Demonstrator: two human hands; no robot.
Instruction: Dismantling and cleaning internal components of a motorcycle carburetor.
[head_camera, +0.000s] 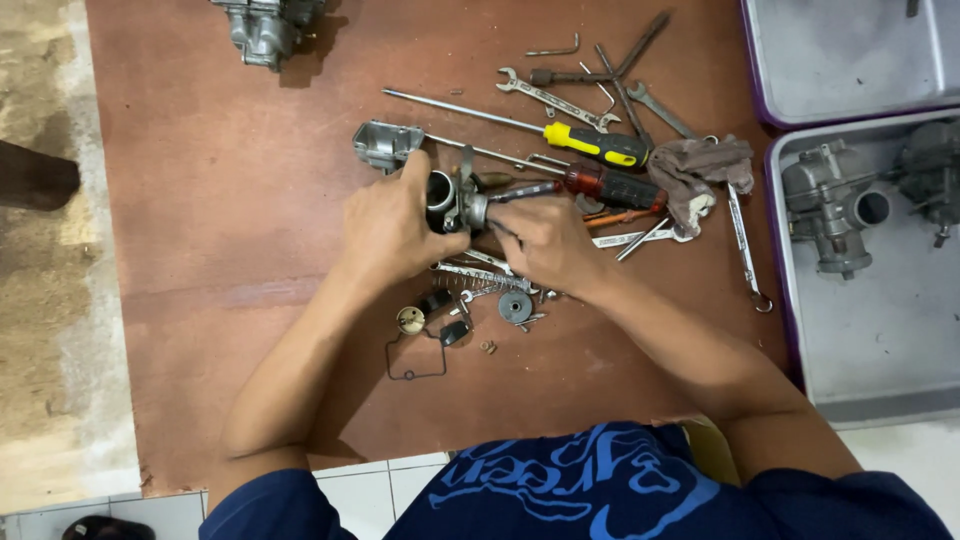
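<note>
My left hand (388, 228) grips a metal carburetor body (452, 200) just above the brown board (230, 200). My right hand (545, 243) is closed around the same part from the right, fingertips against its side. Just behind the part lies a red-and-black-handled screwdriver (612, 186), its shaft pointing toward the part. Below my hands lie small loose parts: a round black disc (515, 306), a brass piece (410, 319), a spring (480, 275) and a thin black gasket (415, 357).
A yellow-handled screwdriver (595, 144), several wrenches (556, 100) and a grey rag (700, 170) lie behind my hands. A metal float bowl (386, 144) sits upper left. Another carburetor (262, 28) rests at the board's far edge. Two grey trays (880, 340) stand right, one holding carburetor bodies (835, 205).
</note>
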